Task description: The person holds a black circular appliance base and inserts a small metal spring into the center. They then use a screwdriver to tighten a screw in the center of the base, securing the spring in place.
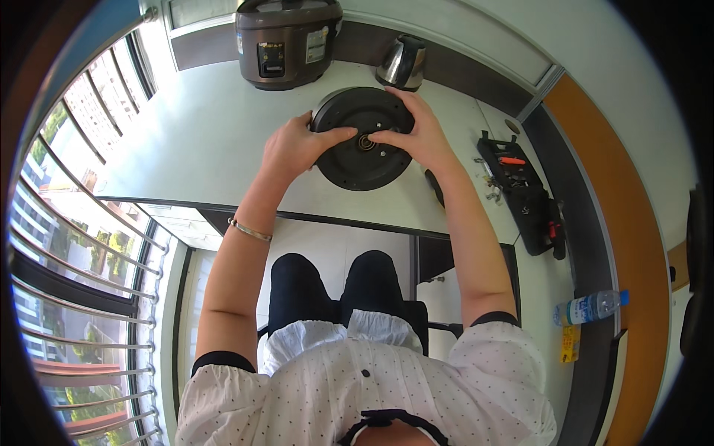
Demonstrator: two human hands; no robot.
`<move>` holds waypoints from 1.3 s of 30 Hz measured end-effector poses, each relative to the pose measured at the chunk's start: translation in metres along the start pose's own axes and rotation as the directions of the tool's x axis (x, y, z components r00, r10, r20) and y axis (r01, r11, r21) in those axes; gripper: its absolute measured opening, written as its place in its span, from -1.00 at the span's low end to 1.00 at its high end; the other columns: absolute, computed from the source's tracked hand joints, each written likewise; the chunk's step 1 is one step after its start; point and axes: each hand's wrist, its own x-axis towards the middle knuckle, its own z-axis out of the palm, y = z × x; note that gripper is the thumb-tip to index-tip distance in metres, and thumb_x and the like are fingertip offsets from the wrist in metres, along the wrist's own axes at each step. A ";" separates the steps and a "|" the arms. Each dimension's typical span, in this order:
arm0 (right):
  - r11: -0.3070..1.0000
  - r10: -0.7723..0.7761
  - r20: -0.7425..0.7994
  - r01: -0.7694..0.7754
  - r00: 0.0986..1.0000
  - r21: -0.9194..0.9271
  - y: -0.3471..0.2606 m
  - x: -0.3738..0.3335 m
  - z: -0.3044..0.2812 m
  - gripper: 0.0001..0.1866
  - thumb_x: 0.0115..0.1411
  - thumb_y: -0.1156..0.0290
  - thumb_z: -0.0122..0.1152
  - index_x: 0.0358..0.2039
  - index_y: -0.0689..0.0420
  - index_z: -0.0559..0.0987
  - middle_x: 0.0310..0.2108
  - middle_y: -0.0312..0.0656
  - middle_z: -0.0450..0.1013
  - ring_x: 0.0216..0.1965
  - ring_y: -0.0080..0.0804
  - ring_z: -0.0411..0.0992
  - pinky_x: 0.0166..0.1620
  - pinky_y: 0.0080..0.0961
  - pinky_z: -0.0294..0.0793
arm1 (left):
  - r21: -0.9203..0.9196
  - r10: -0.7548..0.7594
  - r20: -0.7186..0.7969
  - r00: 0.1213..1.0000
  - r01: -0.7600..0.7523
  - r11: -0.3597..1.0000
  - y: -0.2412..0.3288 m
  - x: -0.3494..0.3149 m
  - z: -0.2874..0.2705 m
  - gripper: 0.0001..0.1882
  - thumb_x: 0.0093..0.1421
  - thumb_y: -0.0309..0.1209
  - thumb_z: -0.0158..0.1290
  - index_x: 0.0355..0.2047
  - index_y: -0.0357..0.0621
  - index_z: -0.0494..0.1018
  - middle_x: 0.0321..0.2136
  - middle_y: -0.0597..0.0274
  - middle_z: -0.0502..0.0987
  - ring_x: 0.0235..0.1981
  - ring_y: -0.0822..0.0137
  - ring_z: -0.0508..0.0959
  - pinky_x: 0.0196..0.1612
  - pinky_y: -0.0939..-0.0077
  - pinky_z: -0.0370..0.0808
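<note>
1. Over the surface (201, 141), between its back and near edges: round black base (362, 162), face turned up. Hard to tell whether lifted clear or resting on something below.

2. Left hand (290, 151): grasping the left rim, thumb laid across the face, tip close to the centre. Right hand (424, 132): grasping the upper right rim, thumb likewise pointing inward to the centre. Neither released.

3. Chief risk, as judged: slipping or tipping, from a grip high on the rim with no visible support along the lower side. Could drop toward the near edge, perhaps over it into the lap.

4. Second risk: harm to the concentric metal rings (367, 143) at the centre, from uneven or heavy thumb pressure.

5. Lesser risk: scattering the small metal parts (491, 186) near the right edge, beside the dark tool pouch (520, 189), from an outward swing of the right forearm (472, 223). Also possible: knocking the dark object (434, 187) partly hidden beneath that forearm.

6. Looks: circular, dark, mostly matt, with stepped rings around a brassy centre. Two small pale spots on the face, perhaps screw heads. Paler, metallic edge showing at upper left. No cracks discernible at this size.
</note>
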 end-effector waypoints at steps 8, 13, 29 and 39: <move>0.986 0.072 -0.044 -0.065 0.996 0.155 0.009 -0.006 0.003 -0.29 -0.01 0.22 0.43 0.13 0.20 0.39 -0.07 -0.01 0.39 -0.01 -0.18 0.37 0.06 -0.39 0.34 | 0.021 0.044 -0.031 0.999 -0.044 0.999 0.000 -0.004 0.002 -0.36 -0.13 0.07 0.25 -0.18 -0.18 0.58 -0.59 0.29 0.54 -0.66 0.47 0.46 -0.59 0.61 0.38; 0.999 0.025 -0.152 -0.029 0.988 -0.021 0.009 -0.009 0.013 -0.29 -0.01 0.21 0.42 0.12 0.22 0.39 -0.09 0.01 0.39 -0.05 -0.17 0.39 0.01 -0.37 0.38 | 0.008 0.029 -0.023 0.999 -0.029 1.000 -0.003 -0.002 0.001 -0.35 -0.13 0.08 0.26 -0.18 -0.19 0.57 -0.59 0.29 0.55 -0.66 0.47 0.47 -0.60 0.62 0.39; 0.987 0.105 -0.254 -0.069 0.962 0.145 0.012 -0.017 0.004 -0.42 0.12 0.21 0.31 0.11 0.19 0.41 0.02 -0.07 0.41 -0.01 -0.29 0.43 -0.03 -0.46 0.42 | -0.183 0.016 0.055 0.998 -0.006 0.983 -0.013 0.014 -0.001 -0.34 -0.13 0.13 0.25 -0.30 -0.28 0.57 -0.59 0.24 0.57 -0.67 0.43 0.51 -0.59 0.59 0.44; 0.775 0.166 0.123 -0.052 0.978 -0.630 0.020 -0.116 -0.061 -0.63 -0.01 0.24 0.32 -0.14 -0.04 0.61 -0.12 -0.09 0.47 -0.08 -0.11 0.42 -0.03 -0.27 0.43 | -0.280 0.061 0.080 0.995 -0.037 0.959 -0.018 0.020 -0.007 -0.36 -0.08 0.07 0.25 -0.44 -0.44 0.53 -0.67 0.18 0.51 -0.70 0.42 0.47 -0.67 0.60 0.34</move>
